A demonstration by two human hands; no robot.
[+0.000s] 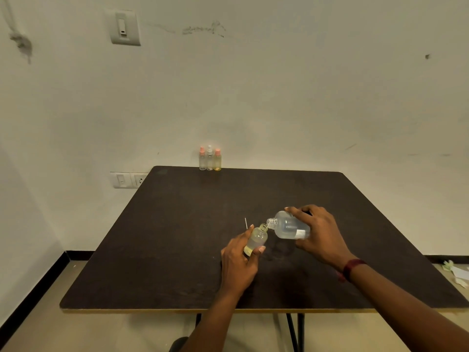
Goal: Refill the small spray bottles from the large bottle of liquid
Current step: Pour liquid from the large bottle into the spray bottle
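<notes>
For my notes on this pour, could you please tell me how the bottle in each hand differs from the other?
The large bottle, in the right hand, is tipped nearly sideways; the small bottle, in the left hand, leans only slightly with its mouth up. The large bottle is wider and holds clear liquid; the small bottle shows a yellowish tint at its base. Both are uncapped and translucent, with necks meeting.
</notes>
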